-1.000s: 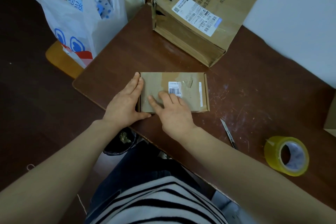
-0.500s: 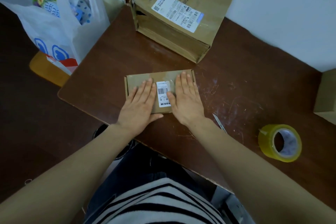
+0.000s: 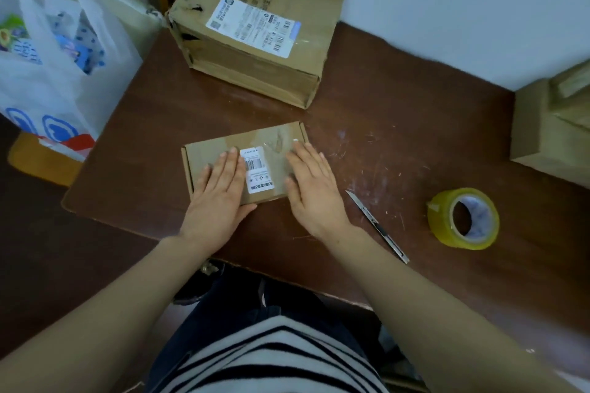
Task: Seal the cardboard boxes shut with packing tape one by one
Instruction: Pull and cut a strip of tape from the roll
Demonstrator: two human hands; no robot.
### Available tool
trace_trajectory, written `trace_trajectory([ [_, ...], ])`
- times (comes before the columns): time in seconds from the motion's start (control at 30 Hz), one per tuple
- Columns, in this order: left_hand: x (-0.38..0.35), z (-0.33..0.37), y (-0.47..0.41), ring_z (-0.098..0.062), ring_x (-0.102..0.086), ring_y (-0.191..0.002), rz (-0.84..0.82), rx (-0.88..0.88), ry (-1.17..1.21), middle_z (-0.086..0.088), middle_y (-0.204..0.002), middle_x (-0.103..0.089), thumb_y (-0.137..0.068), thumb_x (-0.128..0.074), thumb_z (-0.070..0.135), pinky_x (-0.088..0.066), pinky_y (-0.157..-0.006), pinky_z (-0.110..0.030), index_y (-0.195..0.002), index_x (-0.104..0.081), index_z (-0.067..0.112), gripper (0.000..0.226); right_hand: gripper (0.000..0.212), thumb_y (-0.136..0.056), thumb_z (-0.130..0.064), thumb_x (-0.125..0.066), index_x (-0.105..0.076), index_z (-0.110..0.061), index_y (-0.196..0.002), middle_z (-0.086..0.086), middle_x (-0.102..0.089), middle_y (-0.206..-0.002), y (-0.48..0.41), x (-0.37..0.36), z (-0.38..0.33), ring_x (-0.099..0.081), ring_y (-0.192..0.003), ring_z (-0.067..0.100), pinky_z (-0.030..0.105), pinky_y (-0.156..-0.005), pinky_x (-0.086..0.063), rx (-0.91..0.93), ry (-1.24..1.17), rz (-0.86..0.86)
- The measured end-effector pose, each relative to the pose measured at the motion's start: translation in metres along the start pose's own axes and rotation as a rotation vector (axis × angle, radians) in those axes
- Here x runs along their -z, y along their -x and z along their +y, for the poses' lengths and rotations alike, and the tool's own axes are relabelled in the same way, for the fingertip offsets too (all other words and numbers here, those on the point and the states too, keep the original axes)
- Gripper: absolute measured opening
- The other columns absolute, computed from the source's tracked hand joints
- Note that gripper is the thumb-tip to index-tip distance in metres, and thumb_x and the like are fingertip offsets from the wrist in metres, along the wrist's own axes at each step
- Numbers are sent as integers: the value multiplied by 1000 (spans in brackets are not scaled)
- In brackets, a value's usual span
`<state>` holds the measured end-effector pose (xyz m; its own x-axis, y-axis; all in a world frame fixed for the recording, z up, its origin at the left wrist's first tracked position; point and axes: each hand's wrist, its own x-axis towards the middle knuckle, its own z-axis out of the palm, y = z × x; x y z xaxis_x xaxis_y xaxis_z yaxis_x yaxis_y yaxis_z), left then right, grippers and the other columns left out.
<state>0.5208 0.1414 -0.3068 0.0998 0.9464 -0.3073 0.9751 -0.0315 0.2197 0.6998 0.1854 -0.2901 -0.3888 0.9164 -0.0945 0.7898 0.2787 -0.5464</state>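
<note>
Cardboard of this thin, stiff kind should make the small flat mailer box light and easily slid on the scratched wooden table, so it is best steadied from above. The box lies directly under both palms. The left hand is laid flat on its near left part and the right hand flat on its right end, with all fingers straight and nothing gripped. A white barcode label shows between the hands, and glossy tape is seen on the lid by the right fingertips. That film is judged slippery, the bare cardboard less so. For lifting, the short ends would be taken. The yellow packing tape roll rests well to the right of the right hand, with a utility knife just beside that wrist. A larger cardboard box sits beyond the fingertips.
</note>
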Motion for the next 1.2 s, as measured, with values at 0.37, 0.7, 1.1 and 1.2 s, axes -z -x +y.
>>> trace_trajectory([
  [0.37, 19, 96, -23, -26, -27, -142, 16, -353, 260, -11, -155, -27, -90, -61, 19, -21, -115, -36, -147, -32, 7, 65, 69, -73, 7, -59, -41, -6, -138, 14, -46, -134, 113, 89, 114, -38, -129, 30, 40, -108, -30, -759, -133, 443],
  [0.7, -3, 247, -71, -19, -60, -98, -437, 29, 983, -10, -113, -59, -88, -56, -6, -57, -74, -28, -138, -44, 3, 52, 29, -89, -27, -61, -61, -23, -118, 0, -67, -109, 134, 99, 186, -53, -117, 21, 31, -115, -2, -712, 204, 105],
  [1.1, 41, 282, -70, -10, -49, -113, -154, -238, 1030, -5, -125, -47, -76, -71, -3, -41, -93, -12, -133, -53, 15, 63, 22, -84, 1, -68, -67, -14, -99, 1, -66, -91, 155, 157, 152, -61, -83, 10, 26, -81, -50, -480, -830, 324],
  [1.2, 59, 281, -67, -12, -52, -102, -104, -348, 1008, -4, -113, -50, -74, -77, 3, -43, -89, -16, -121, -56, 25, 57, 20, -85, 5, -65, -65, -9, -99, 8, -64, -90, 151, 165, 137, -59, -82, 15, 28, -78, -51, -457, -917, 320],
])
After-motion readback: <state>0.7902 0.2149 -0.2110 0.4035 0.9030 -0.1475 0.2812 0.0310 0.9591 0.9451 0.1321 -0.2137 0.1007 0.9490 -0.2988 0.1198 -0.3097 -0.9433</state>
